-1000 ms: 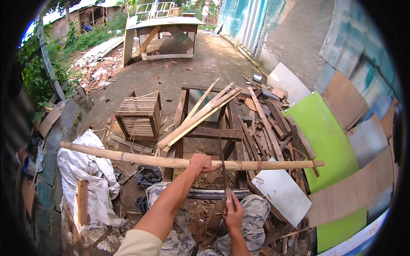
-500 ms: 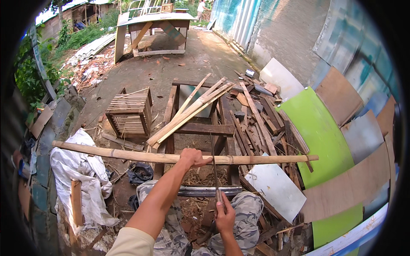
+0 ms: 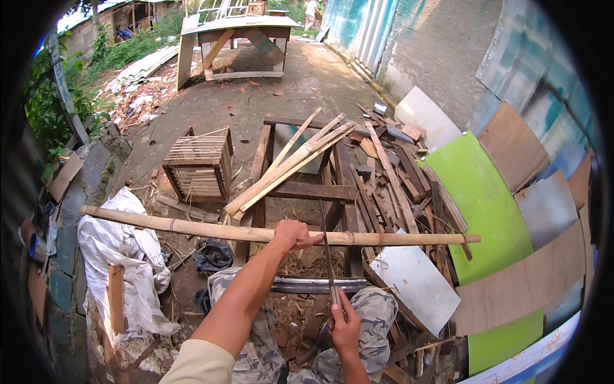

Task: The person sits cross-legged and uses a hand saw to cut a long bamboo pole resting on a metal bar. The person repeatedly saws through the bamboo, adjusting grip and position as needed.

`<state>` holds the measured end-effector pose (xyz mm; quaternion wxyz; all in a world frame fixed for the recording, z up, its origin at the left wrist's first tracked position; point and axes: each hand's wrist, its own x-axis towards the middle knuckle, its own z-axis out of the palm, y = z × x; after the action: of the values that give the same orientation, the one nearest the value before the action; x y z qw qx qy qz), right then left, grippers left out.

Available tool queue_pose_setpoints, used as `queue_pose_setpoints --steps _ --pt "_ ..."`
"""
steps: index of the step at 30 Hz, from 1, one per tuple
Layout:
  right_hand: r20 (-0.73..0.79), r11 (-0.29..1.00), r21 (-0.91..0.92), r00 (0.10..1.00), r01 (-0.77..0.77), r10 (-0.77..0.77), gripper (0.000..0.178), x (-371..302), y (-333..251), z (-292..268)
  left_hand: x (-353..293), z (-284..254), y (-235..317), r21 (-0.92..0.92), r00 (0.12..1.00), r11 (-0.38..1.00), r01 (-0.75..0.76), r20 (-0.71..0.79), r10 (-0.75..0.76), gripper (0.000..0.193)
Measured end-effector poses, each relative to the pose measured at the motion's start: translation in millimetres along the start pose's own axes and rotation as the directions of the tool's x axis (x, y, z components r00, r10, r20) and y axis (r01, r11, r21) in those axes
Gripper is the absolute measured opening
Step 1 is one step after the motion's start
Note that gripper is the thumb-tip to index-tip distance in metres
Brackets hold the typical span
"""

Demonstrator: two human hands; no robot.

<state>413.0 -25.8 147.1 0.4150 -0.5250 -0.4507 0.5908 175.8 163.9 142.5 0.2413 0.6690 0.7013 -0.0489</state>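
Observation:
A long bamboo pole (image 3: 192, 229) lies crosswise in front of me, over a dark wooden frame (image 3: 313, 191). My left hand (image 3: 296, 235) is closed around the pole just right of its middle. Right beside those fingers, a narrow dark blade (image 3: 329, 259) crosses the pole, its tip pointing away from me. It is seen nearly edge-on, so I cannot tell whether it is a saw or a machete. My right hand (image 3: 345, 328) grips its handle low down, between my knees. Several split bamboo strips (image 3: 297, 163) rest slanted on the frame's far part.
A slatted wooden crate (image 3: 199, 168) stands left of the frame, beyond a crumpled white sheet (image 3: 118, 240). Wood scraps (image 3: 400, 176) pile up on the right, beside a green panel (image 3: 480, 198) and other boards. A table (image 3: 240, 25) stands farther off; a person (image 3: 311, 14) is behind it.
The whole view has shifted slightly, so things sit a little farther right. My right hand has drawn slightly nearer with the blade. My left hand keeps its hold on the pole.

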Motion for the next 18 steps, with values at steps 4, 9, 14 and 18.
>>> queue_pose_setpoints --steps 4,9,14,18 --pt "-0.024 0.998 -0.025 0.998 0.053 -0.053 0.047 36.8 4.1 17.5 2.1 -2.7 0.3 0.017 1.000 1.000 -0.019 -0.004 0.019 0.085" --pt "0.011 0.999 -0.011 0.999 0.033 -0.033 0.048 -15.4 13.5 -0.4 -3.3 -14.1 -2.5 -0.008 1.000 1.000 0.011 0.021 -0.011 0.082" --pt "-0.012 0.998 -0.063 1.000 -0.027 0.027 0.047 -49.2 3.7 -12.6 -1.7 -7.1 3.8 -0.027 1.000 0.999 0.023 0.003 -0.023 0.077" --pt "-0.029 0.999 -0.007 0.999 0.038 -0.039 0.046 27.2 10.9 11.7 -3.3 -0.2 4.8 -0.007 0.999 1.000 -0.020 -0.049 0.020 0.081"
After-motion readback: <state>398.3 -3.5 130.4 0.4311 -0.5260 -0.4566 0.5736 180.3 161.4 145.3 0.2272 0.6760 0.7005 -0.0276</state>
